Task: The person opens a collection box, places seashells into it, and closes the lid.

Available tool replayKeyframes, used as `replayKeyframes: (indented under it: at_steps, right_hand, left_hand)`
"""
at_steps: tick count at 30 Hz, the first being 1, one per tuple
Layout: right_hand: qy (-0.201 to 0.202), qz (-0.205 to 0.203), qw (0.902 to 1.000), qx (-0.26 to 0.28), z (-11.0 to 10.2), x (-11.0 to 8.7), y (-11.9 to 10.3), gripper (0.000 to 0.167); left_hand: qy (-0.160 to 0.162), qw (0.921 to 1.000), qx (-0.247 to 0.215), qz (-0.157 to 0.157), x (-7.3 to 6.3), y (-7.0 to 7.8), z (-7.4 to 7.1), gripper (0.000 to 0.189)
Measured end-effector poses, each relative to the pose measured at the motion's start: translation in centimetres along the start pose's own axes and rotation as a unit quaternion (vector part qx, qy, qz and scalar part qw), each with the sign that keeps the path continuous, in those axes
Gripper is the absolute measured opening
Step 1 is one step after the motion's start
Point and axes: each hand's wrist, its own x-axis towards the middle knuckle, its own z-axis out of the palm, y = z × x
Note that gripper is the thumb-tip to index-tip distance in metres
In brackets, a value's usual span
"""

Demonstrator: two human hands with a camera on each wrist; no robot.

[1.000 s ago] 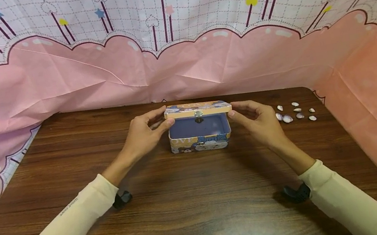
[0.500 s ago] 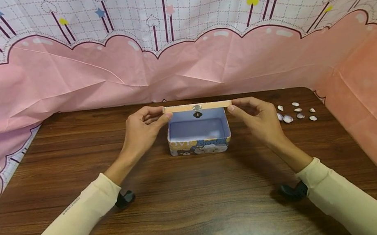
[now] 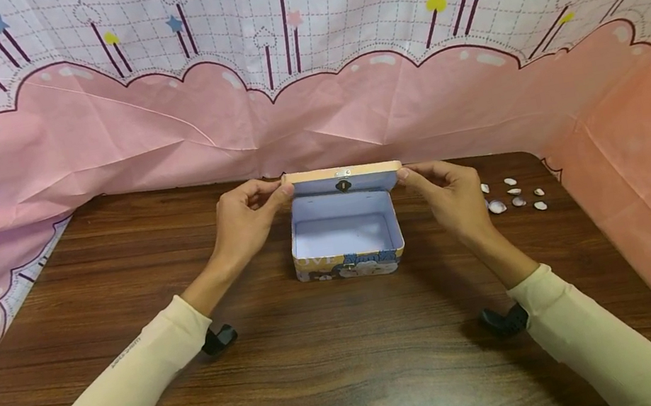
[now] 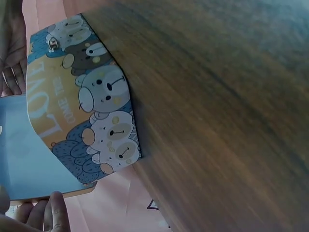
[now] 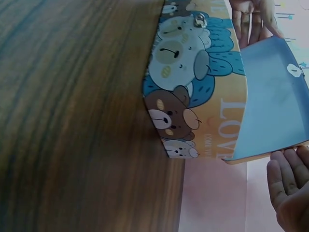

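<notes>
A tin box stands on the table, its hinged lid raised and tilted back. Bear pictures and the word LOVE cover the box's front. The pale blue inside shows nothing in it. My left hand pinches the lid's left end, thumb in front and fingers behind. At the lid's right end, my right hand pinches it the same way. In the right wrist view the right-hand fingers lie along the lid's edge. A small metal clasp sits on the front wall.
Several small seashells lie on the brown wooden table, right of my right hand. A pink patterned cloth hangs behind the table and along its right side. Dark wrist cameras hang under both wrists.
Both hands have lifted the lid further up and back, from partly raised over the box to tilted upward. More of the box's inside is visible now.
</notes>
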Motion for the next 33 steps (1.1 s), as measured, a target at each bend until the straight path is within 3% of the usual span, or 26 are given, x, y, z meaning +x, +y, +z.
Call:
replayKeyframes:
  at_steps: [5, 12, 21, 33]
  right_hand:
    - [0.009, 0.004, 0.9997, 0.024, 0.1, 0.8, -0.2, 0.034]
    - [0.005, 0.031, 0.9966, 0.076, 0.4, 2.1, -0.4, 0.039]
    - [-0.018, 0.069, 0.9936, 0.087, 0.5, 3.4, -0.2, 0.045]
    - [-0.052, 0.118, 0.987, 0.097, 1.5, 5.4, 2.0, 0.051]
  left_hand:
    - [-0.004, 0.9993, -0.038, 0.001, 0.3, -0.1, 0.2, 0.03]
    - [0.008, 0.9993, -0.035, -0.012, 0.7, -0.2, 0.5, 0.032]
    - [-0.015, 0.9965, -0.058, -0.059, 1.5, -0.4, 1.0, 0.04]
    - [-0.07, 0.9787, -0.157, -0.112, 2.6, -1.2, 1.5, 0.05]
